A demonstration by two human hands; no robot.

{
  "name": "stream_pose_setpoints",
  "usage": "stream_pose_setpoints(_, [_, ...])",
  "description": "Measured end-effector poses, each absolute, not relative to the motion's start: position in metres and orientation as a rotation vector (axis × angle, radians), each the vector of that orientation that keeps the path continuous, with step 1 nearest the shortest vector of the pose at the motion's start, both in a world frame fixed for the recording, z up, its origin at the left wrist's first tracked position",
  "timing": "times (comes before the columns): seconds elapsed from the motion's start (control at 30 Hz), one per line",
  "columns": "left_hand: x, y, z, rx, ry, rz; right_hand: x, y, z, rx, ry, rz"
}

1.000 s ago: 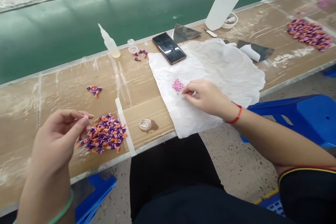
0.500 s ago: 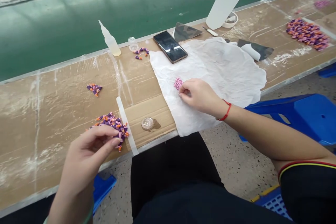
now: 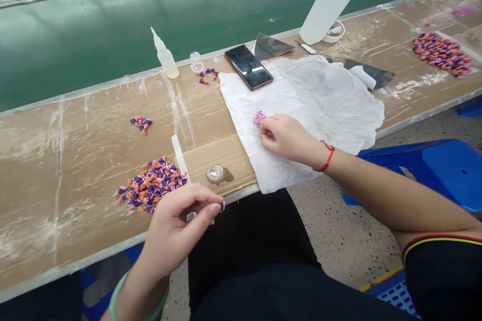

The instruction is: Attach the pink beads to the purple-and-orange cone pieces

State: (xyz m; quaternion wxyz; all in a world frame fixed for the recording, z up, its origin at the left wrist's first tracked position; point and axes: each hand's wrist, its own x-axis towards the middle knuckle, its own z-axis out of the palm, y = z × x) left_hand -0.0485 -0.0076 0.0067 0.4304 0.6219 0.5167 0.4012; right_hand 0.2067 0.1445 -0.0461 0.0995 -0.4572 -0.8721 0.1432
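Observation:
My left hand (image 3: 181, 228) hovers at the near edge of the cardboard-covered bench (image 3: 75, 130), fingers pinched on a tiny purple piece at the fingertips. Just left of it lies a pile of small purple and orange pieces (image 3: 150, 185). My right hand (image 3: 288, 138) rests on crumpled white paper (image 3: 320, 100), fingertips pinched beside a small patch of pink beads (image 3: 259, 119); what it pinches is too small to make out. A small round clear dish (image 3: 215, 174) sits between the two hands.
A phone (image 3: 248, 66), a glue bottle (image 3: 165, 57), a small clear cup (image 3: 196, 61) and two smaller heaps of purple pieces (image 3: 140, 123) lie further back. Another pile (image 3: 442, 52) is at far right. A white bottle (image 3: 333, 0) stands by the green conveyor (image 3: 150, 5). Blue stools (image 3: 433, 170) stand right.
My left hand has moved right from over the purple pile toward the dish, still pinched. My right hand has shifted slightly and stays by the pink beads.

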Motion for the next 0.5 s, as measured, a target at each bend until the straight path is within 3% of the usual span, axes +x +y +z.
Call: stream_pose_setpoints(0.5, [-0.0379, -0.0132, 0.0026, 1.474, 1.275, 1.028, 0.2078, 0.1419, -0.047, -1.319, -2.582, 0.339])
